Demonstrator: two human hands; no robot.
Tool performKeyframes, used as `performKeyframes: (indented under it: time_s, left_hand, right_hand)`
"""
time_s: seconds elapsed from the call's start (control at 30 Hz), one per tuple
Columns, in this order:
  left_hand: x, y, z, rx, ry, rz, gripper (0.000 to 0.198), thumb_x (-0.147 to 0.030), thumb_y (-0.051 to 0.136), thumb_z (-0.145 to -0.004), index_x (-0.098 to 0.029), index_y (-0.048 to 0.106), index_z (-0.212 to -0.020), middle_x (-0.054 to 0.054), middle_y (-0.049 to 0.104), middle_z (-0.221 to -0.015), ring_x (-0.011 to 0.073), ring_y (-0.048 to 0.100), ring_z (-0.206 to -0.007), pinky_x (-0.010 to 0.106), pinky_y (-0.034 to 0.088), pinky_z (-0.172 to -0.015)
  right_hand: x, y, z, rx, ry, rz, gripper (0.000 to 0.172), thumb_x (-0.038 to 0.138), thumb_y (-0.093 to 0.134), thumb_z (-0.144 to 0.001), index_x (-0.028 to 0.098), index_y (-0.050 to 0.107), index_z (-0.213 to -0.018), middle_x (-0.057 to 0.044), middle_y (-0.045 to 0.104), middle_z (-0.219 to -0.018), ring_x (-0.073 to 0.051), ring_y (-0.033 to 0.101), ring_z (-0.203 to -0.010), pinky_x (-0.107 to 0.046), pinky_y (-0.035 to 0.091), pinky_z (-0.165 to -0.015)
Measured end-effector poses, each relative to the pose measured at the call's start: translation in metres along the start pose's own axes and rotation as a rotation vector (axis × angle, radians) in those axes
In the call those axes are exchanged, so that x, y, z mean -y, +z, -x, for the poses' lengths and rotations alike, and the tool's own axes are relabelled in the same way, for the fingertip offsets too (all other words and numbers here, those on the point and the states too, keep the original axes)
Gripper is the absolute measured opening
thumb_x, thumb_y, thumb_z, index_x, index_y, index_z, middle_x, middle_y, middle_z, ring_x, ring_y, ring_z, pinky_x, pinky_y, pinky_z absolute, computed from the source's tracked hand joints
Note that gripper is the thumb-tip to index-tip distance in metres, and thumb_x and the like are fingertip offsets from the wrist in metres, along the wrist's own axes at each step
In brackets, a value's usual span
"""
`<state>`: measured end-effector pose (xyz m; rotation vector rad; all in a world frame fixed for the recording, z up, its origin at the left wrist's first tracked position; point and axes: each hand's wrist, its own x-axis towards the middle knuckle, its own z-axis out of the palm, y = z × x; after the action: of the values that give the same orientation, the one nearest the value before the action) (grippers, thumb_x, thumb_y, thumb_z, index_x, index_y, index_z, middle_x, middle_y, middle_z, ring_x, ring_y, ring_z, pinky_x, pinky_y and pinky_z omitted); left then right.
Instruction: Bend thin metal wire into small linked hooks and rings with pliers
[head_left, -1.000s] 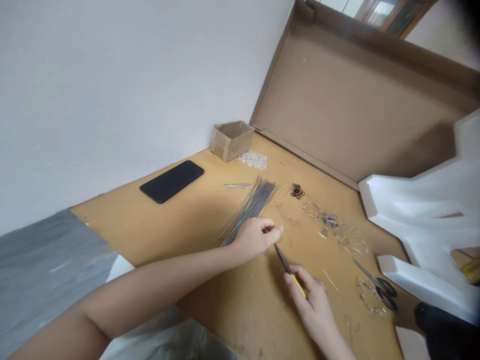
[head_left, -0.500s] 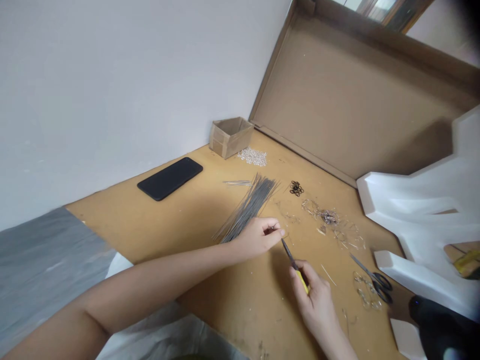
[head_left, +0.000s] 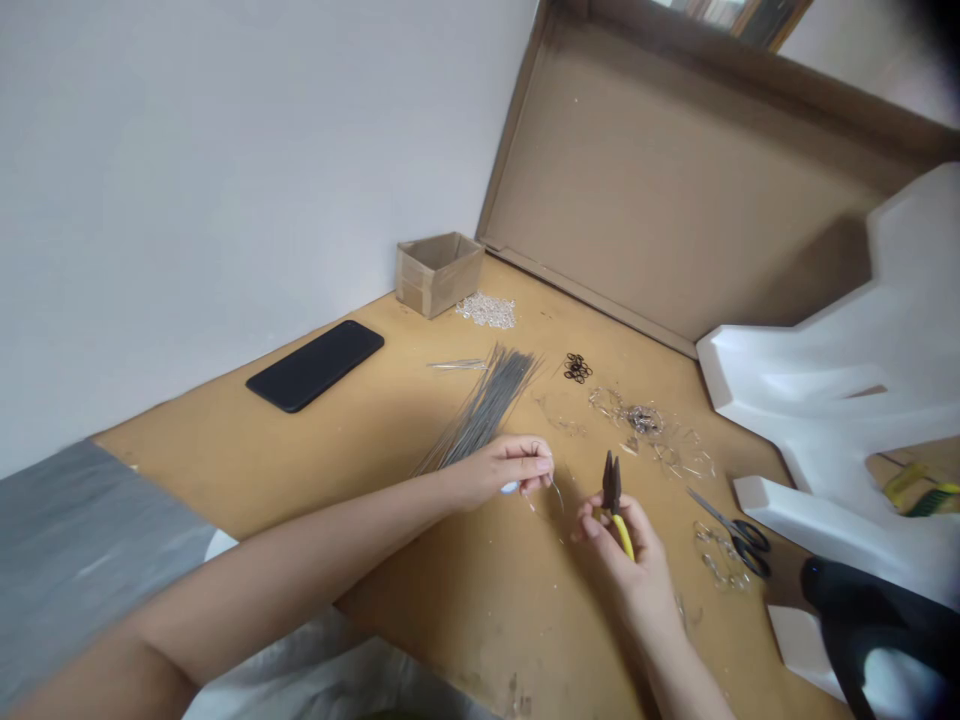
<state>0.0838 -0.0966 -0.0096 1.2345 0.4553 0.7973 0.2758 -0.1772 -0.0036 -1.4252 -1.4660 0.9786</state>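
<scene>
Between the fingertips of my left hand [head_left: 517,464] is a thin curved wire [head_left: 558,494], its end hanging free to the right. My right hand [head_left: 626,545] grips yellow-handled pliers [head_left: 613,500], jaws pointing up and slightly parted, apart from the wire. Just behind my left hand lies a bundle of straight grey wires [head_left: 491,405]. Beyond it are a few loose silver pieces [head_left: 459,364]. A cluster of black rings [head_left: 577,368] and a tangle of bent wire pieces [head_left: 645,420] lie farther right on the table.
A small cardboard box [head_left: 439,275] stands against the wall beside a pile of small clear bits [head_left: 487,310]. A black phone [head_left: 316,365] lies on the left. Scissors [head_left: 739,535], a beaded wire loop [head_left: 712,560] and white foam packing [head_left: 825,400] are on the right. A large cardboard panel [head_left: 675,190] stands behind.
The pliers have come away from my left fingertips; they now point upward with parted jaws. A curved wire end now shows at my left fingers. The view has shifted slightly right.
</scene>
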Motion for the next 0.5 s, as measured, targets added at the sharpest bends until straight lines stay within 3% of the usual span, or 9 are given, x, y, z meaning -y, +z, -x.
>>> performKeyframes:
  time_s: [0.13,0.3,0.4,0.5]
  left_hand:
    - [0.001,0.005,0.001,0.044,0.019,-0.008,0.026,-0.036,0.051,-0.080,-0.013,0.052,-0.069,-0.003,0.047,-0.057,0.0066,0.042,-0.053,0.020,0.031,-0.056]
    - [0.000,0.007,0.003,0.067,0.016,-0.041,0.024,-0.034,0.049,-0.082,-0.013,0.053,-0.071,-0.003,0.048,-0.059,0.0075,0.044,-0.057,0.021,0.034,-0.063]
    - [-0.003,0.007,0.003,0.095,0.010,-0.065,0.022,-0.032,0.050,-0.082,-0.012,0.055,-0.073,-0.001,0.052,-0.065,0.0093,0.049,-0.065,0.023,0.037,-0.070]
    - [-0.007,0.007,0.003,0.078,0.000,-0.063,0.018,-0.030,0.052,-0.081,-0.013,0.056,-0.077,0.001,0.055,-0.073,0.0103,0.051,-0.072,0.024,0.037,-0.075]
  right_hand:
    - [0.007,0.009,0.006,0.095,0.030,-0.154,0.021,0.031,0.060,-0.077,0.021,0.051,-0.094,-0.006,0.062,-0.092,-0.015,0.057,-0.074,-0.027,0.047,-0.066]
    - [0.015,0.013,0.010,0.128,0.011,-0.124,0.018,0.033,0.060,-0.076,0.020,0.052,-0.087,-0.004,0.061,-0.080,-0.014,0.057,-0.068,-0.025,0.047,-0.061]
    - [0.016,0.012,0.010,0.096,-0.019,-0.044,0.016,0.034,0.057,-0.078,0.019,0.053,-0.084,-0.001,0.057,-0.071,-0.011,0.053,-0.056,-0.023,0.046,-0.055]
    - [0.014,0.009,0.010,0.013,-0.088,0.082,0.015,0.033,0.055,-0.079,0.019,0.055,-0.083,-0.001,0.058,-0.069,-0.012,0.054,-0.057,-0.023,0.046,-0.054]
